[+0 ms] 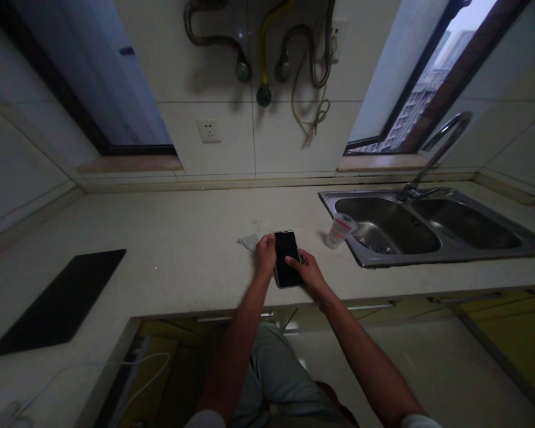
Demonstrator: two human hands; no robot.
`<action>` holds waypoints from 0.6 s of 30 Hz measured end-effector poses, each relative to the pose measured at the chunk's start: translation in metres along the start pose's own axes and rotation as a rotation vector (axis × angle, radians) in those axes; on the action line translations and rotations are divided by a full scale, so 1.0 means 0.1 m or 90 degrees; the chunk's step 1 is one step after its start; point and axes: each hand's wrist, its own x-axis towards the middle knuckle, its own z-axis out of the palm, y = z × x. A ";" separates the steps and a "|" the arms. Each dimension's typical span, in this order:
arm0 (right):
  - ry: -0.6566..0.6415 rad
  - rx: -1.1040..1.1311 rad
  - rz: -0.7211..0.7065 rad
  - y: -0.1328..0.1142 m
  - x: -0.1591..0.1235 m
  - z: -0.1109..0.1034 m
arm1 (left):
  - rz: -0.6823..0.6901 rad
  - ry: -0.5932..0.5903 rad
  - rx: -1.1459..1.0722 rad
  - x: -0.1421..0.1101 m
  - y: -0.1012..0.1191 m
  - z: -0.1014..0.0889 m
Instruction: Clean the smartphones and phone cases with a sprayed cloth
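A black-screened tablet (287, 267) with a thin silver edge is held above the counter between both my hands; its screen is dark. My left hand (266, 252) is closed on its left edge near the top, most of its fingers hidden. My right hand (307, 270) grips the right edge, the thumb lying over the screen and the other fingers partly behind. A small grey cloth or wipe (248, 242) shows just left of my left hand; I cannot tell whether they touch. To the right, a clear plastic cup (339, 230) with red marks leans at the sink's rim.
A double steel sink (361, 259) with a curved faucet (437, 148) is set into the pale counter (182, 249) on the right. On the left lies a dark flat panel (66, 303), with a white cable (138, 359) nearer me. Pipes and a wall socket (209, 131) are on the tiles.
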 end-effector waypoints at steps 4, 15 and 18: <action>0.017 0.000 -0.002 -0.05 0.01 0.03 | -0.011 -0.056 -0.103 -0.03 0.01 0.00; -0.076 0.074 0.114 -0.05 -0.12 -0.15 | -0.022 0.088 -0.182 0.06 -0.07 -0.02; -0.074 0.063 0.107 -0.07 -0.14 -0.14 | -0.037 0.115 -0.173 0.10 0.01 -0.06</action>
